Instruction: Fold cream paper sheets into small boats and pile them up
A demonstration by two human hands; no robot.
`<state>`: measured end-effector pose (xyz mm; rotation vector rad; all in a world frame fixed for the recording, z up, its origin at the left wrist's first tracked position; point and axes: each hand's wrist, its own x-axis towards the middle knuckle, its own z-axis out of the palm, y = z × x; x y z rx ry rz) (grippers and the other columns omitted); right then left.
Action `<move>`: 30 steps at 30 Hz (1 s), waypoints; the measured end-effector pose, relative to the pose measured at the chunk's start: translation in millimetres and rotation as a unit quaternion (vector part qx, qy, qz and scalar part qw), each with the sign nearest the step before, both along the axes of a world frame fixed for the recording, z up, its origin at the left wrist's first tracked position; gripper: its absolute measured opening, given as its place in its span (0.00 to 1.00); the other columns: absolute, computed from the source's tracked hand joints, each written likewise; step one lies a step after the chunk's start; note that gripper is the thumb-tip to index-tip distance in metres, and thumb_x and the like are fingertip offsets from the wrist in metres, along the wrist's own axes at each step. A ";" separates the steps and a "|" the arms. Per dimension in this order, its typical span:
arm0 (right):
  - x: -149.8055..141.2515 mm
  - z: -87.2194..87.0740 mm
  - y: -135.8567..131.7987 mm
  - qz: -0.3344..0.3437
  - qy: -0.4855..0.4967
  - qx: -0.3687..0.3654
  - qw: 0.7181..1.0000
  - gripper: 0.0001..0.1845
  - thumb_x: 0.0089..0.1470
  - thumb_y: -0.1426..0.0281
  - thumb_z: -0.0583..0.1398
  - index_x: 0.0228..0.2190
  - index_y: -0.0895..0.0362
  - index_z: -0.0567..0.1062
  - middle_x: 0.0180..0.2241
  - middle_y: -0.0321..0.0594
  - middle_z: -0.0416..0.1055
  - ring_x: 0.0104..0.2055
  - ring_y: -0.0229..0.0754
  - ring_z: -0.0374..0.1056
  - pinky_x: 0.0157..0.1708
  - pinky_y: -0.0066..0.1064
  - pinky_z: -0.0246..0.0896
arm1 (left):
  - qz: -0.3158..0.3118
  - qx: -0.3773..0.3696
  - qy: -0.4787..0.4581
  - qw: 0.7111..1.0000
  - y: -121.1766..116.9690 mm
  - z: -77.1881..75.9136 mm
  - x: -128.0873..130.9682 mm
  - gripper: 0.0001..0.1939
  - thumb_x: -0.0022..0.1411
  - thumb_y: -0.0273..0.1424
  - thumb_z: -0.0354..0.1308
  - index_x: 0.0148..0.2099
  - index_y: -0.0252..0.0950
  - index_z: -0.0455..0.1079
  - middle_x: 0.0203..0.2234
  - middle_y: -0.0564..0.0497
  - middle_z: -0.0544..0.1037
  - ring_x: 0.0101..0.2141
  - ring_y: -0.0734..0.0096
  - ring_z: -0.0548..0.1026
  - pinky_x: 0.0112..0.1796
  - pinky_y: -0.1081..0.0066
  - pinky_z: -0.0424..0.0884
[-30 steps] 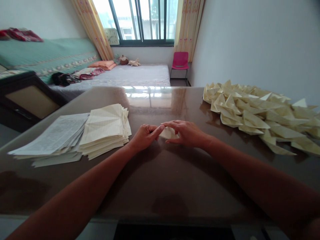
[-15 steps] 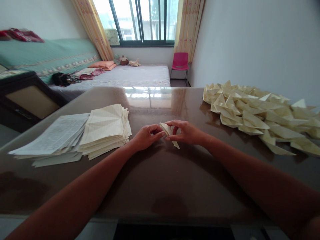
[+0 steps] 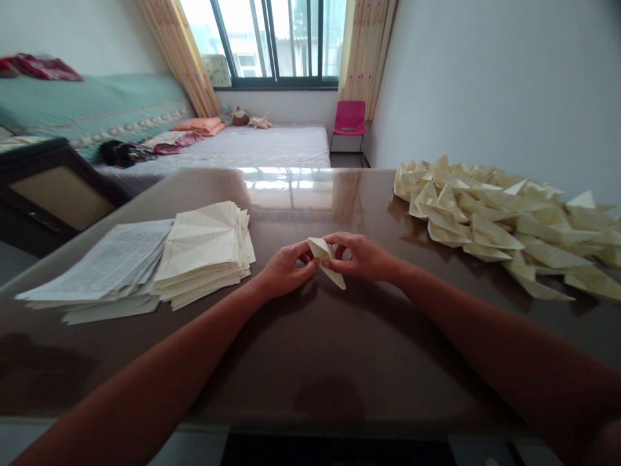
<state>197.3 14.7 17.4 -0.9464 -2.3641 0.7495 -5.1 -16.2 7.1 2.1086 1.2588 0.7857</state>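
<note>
Both hands meet at the middle of a glossy brown table. A small folded piece of cream paper is pinched between them, lifted a little off the surface and tilted. My left hand grips its left end with curled fingers. My right hand holds its right side with thumb and fingers closed on it. To the left lies a stack of creased cream sheets. A heap of finished folded paper shapes covers the right side of the table.
Flat printed sheets lie beside the creased stack at the far left. Beyond the table are a bed, a pink chair under the window, and a dark cabinet at left. A white wall runs along the right.
The folded paper was pressed flat under my hands a second ago. Now it is lifted off the table and turned, with both hands pinching its ends.
</note>
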 end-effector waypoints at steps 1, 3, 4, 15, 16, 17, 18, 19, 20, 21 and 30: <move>-1.8 -0.3 -2.7 -0.005 -0.007 0.013 1.000 0.21 0.49 0.66 0.61 0.47 0.56 0.72 0.36 0.39 0.73 0.30 0.36 0.67 0.34 0.27 0.61 | 0.024 0.010 0.021 0.999 -1.7 -0.6 2.8 0.09 0.58 0.34 0.54 0.39 0.35 0.69 0.27 0.51 0.74 0.28 0.70 0.71 0.28 0.74 0.62; -6.2 -1.3 -9.7 -0.020 -0.020 0.049 0.998 0.23 0.49 0.70 0.59 0.49 0.56 0.70 0.40 0.41 0.72 0.33 0.38 0.68 0.37 0.29 0.61 | 0.073 0.022 0.060 0.995 -5.0 -2.3 9.3 0.10 0.57 0.34 0.54 0.40 0.36 0.68 0.27 0.51 0.75 0.28 0.68 0.72 0.30 0.72 0.62; -8.5 -1.8 -13.6 -0.029 -0.024 0.068 0.997 0.25 0.49 0.71 0.59 0.50 0.56 0.69 0.43 0.42 0.72 0.35 0.39 0.68 0.38 0.29 0.61 | 0.092 0.025 0.074 0.993 -6.5 -3.1 12.6 0.10 0.58 0.35 0.53 0.40 0.37 0.67 0.28 0.50 0.75 0.28 0.66 0.72 0.30 0.71 0.62; -12.4 -5.5 -22.0 -0.113 -0.092 0.148 0.978 0.28 0.53 0.72 0.54 0.56 0.54 0.61 0.51 0.45 0.64 0.39 0.44 0.68 0.38 0.33 0.62 | 0.131 0.041 0.108 0.985 -12.2 1.0 21.0 0.10 0.60 0.35 0.50 0.45 0.41 0.60 0.26 0.54 0.74 0.27 0.66 0.74 0.29 0.71 0.62; -11.9 -6.2 -20.8 -0.112 -0.090 0.146 0.979 0.28 0.52 0.73 0.54 0.55 0.54 0.62 0.50 0.45 0.64 0.39 0.43 0.67 0.38 0.32 0.62 | 0.134 0.045 0.112 0.984 -11.3 0.7 20.1 0.10 0.60 0.35 0.50 0.45 0.41 0.60 0.26 0.54 0.74 0.26 0.66 0.73 0.29 0.71 0.61; -11.3 -7.3 -19.2 -0.111 -0.085 0.143 0.980 0.27 0.52 0.74 0.54 0.55 0.54 0.63 0.48 0.44 0.65 0.38 0.42 0.67 0.37 0.32 0.62 | 0.136 0.049 0.116 0.983 -10.0 0.1 19.1 0.10 0.60 0.34 0.50 0.44 0.41 0.60 0.25 0.55 0.73 0.26 0.67 0.73 0.29 0.72 0.61; -10.4 -8.8 -17.2 -0.109 -0.078 0.140 0.981 0.26 0.52 0.74 0.54 0.54 0.54 0.63 0.47 0.44 0.65 0.38 0.42 0.67 0.37 0.31 0.61 | 0.137 0.052 0.118 0.982 -8.4 -0.7 17.9 0.09 0.59 0.34 0.51 0.43 0.41 0.61 0.25 0.55 0.73 0.26 0.67 0.73 0.28 0.72 0.60; -9.4 -10.6 -14.9 -0.106 -0.071 0.135 0.983 0.26 0.51 0.75 0.53 0.53 0.54 0.64 0.46 0.43 0.66 0.38 0.41 0.67 0.38 0.31 0.61 | 0.137 0.053 0.119 0.982 -6.7 -1.7 16.7 0.09 0.59 0.34 0.51 0.43 0.41 0.61 0.25 0.56 0.73 0.26 0.68 0.72 0.28 0.72 0.60; -8.2 -12.6 -12.3 -0.102 -0.065 0.128 0.984 0.25 0.51 0.76 0.53 0.52 0.55 0.65 0.44 0.43 0.66 0.38 0.41 0.67 0.38 0.30 0.61 | 0.135 0.053 0.121 0.982 -5.0 -2.8 15.5 0.08 0.58 0.33 0.52 0.42 0.41 0.61 0.25 0.56 0.73 0.26 0.69 0.72 0.28 0.72 0.60; -6.8 -14.7 -9.7 -0.095 -0.063 0.119 0.986 0.24 0.50 0.76 0.53 0.50 0.55 0.67 0.42 0.42 0.67 0.38 0.40 0.66 0.38 0.30 0.60 | 0.132 0.052 0.126 0.982 -3.5 -3.8 14.5 0.08 0.57 0.33 0.53 0.41 0.42 0.61 0.25 0.57 0.73 0.26 0.69 0.72 0.28 0.73 0.59; 1.8 -16.3 -1.7 -0.079 -0.088 0.147 0.982 0.09 0.50 0.74 0.56 0.37 0.56 0.68 0.35 0.39 0.68 0.36 0.40 0.62 0.33 0.28 0.54 | 0.097 0.095 0.211 0.968 -3.5 -7.8 12.6 0.07 0.58 0.34 0.52 0.41 0.43 0.62 0.28 0.57 0.73 0.28 0.69 0.72 0.26 0.72 0.56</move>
